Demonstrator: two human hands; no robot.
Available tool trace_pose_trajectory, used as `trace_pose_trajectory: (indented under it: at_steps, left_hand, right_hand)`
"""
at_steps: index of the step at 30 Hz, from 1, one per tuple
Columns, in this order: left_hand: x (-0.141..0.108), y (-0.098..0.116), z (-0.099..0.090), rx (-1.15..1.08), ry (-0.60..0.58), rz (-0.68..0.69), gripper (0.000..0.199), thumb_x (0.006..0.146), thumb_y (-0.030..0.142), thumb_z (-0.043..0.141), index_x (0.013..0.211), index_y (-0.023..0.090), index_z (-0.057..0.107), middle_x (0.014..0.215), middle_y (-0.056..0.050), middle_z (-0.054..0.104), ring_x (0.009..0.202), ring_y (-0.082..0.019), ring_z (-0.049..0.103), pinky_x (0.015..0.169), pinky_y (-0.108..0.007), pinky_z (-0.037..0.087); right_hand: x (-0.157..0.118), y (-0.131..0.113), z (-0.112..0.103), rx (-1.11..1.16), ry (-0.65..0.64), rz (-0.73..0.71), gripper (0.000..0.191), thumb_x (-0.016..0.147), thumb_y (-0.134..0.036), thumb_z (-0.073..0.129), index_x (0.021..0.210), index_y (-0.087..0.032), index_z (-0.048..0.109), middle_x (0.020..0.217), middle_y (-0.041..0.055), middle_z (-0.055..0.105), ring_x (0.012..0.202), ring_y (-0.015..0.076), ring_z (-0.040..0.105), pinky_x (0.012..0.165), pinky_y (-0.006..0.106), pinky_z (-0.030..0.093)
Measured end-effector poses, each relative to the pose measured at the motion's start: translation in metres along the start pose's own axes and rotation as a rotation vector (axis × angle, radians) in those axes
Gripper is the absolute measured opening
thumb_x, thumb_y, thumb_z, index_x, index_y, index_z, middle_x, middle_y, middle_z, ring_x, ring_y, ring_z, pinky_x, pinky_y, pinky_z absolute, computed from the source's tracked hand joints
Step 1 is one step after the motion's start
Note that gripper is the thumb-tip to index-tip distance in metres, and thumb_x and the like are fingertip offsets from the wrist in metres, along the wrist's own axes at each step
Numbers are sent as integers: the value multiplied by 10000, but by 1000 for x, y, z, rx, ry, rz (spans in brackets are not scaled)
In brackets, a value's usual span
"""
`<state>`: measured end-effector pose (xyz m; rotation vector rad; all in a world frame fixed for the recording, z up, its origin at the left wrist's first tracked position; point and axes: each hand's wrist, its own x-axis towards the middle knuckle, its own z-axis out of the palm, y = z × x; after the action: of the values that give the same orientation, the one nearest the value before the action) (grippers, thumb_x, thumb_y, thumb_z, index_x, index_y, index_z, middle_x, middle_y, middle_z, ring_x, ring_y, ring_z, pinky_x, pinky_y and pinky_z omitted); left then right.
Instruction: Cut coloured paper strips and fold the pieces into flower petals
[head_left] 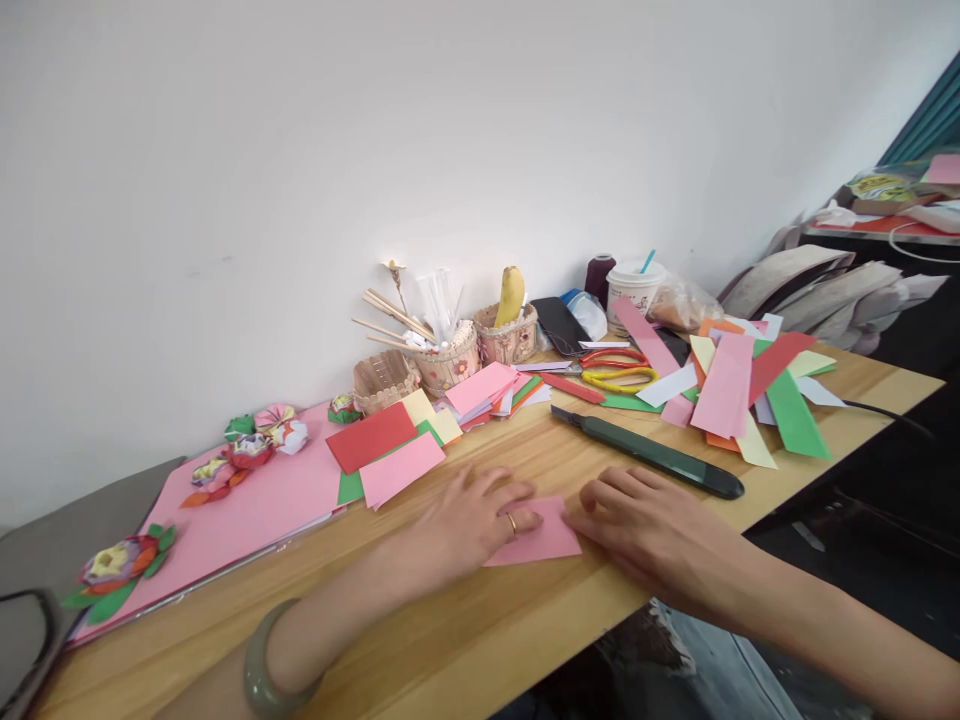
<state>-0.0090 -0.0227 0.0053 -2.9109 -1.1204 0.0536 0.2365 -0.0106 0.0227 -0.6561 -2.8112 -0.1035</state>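
A small pink paper sheet (546,535) lies flat on the wooden table near its front edge. My left hand (476,515) rests on the left part of this sheet, its fingers stretched and a little apart. At the sheet's right edge is my right hand (637,520), with curled fingers and the fingertips pinching that edge. Part of the paper is hidden under both hands. Just behind my right hand lies a dark green craft knife (660,455), its tip pointing left. Beyond my left hand sits a small pile of red, green, cream and pink paper rectangles (403,470).
Coloured paper strips (724,400) are heaped at the right, beside yellow-handled scissors (619,380). Small baskets (450,365) with sticks and a banana (510,295) stand along the wall. Paper flowers (251,450) lie on a large pink sheet (300,500). A lidded cup (634,283) is farther back.
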Motion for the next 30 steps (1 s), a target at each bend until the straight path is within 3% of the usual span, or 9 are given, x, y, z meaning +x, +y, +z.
trace_pose_trajectory:
  at_steps: [3, 6, 10, 15, 18, 21, 23, 26, 30]
  left_hand:
    - [-1, 2, -3, -33, -13, -9, 298, 955, 186, 469, 1234, 281, 513, 1395, -63, 444, 1277, -279, 375, 979, -495, 368]
    - [-2, 5, -2, -19, -1, -5, 289, 969, 176, 415, 1241, 214, 506, 1386, -96, 449, 1273, -284, 379, 997, -526, 349]
    - [-5, 5, 1, 45, 109, 49, 292, 931, 116, 401, 1204, 109, 506, 1322, -131, 500, 1269, -277, 378, 1057, -529, 273]
    - [-5, 3, -1, 4, 189, 110, 219, 852, 99, 449, 1031, 112, 574, 1106, -118, 608, 1112, -243, 502, 1008, -422, 356]
    - [-4, 4, -10, -82, 157, 67, 192, 884, 291, 534, 963, 127, 595, 1022, -101, 619, 987, -237, 549, 923, -374, 424]
    - [-4, 7, -17, -173, 108, 19, 478, 776, 539, 654, 1010, 126, 594, 1051, -106, 610, 964, -255, 558, 875, -372, 453]
    - [-5, 9, -19, -209, 109, 0, 571, 735, 594, 667, 1035, 114, 591, 1077, -124, 606, 981, -269, 558, 881, -385, 450]
    - [-5, 14, -15, -233, 152, -50, 694, 672, 695, 646, 1027, 101, 592, 1084, -148, 603, 985, -293, 557, 887, -419, 446]
    - [-4, 19, -11, -186, 161, -68, 624, 676, 635, 674, 983, 98, 588, 1029, -148, 608, 937, -288, 562, 857, -421, 459]
  right_hand:
    - [-12, -2, -11, 86, -28, -21, 258, 882, -128, 392, 947, -211, 627, 835, 53, 586, 769, 188, 492, 685, 339, 374]
    - [-23, 11, -10, 41, 77, 74, 305, 898, -111, 344, 889, -206, 634, 916, 67, 601, 804, 178, 530, 672, 311, 401]
    - [-30, 42, 10, -244, 224, 303, 356, 947, -295, 365, 1173, -114, 571, 1053, 143, 595, 938, 264, 546, 749, 385, 452]
    - [-25, 63, 32, -290, 182, 378, 467, 943, -383, 360, 1183, -34, 556, 981, 174, 609, 901, 299, 569, 763, 436, 481]
    - [-28, 56, 32, -266, 162, 384, 436, 948, -332, 351, 1230, -52, 531, 943, 149, 606, 874, 281, 585, 734, 414, 502]
    - [-40, 39, 22, -212, 136, 373, 441, 929, -204, 338, 1355, -143, 437, 1060, 130, 592, 852, 226, 618, 645, 316, 522]
    - [-52, 27, 11, -145, 123, 335, 565, 873, -98, 322, 1418, -239, 360, 1151, 106, 574, 773, 176, 641, 561, 254, 513]
    - [-72, 12, -3, -110, 117, 247, 708, 782, -18, 318, 1424, -315, 351, 1101, 72, 610, 722, 157, 656, 544, 235, 518]
    - [-99, 1, -9, -126, 40, 201, 731, 762, -26, 344, 1408, -367, 367, 1080, 57, 636, 788, 185, 673, 595, 267, 550]
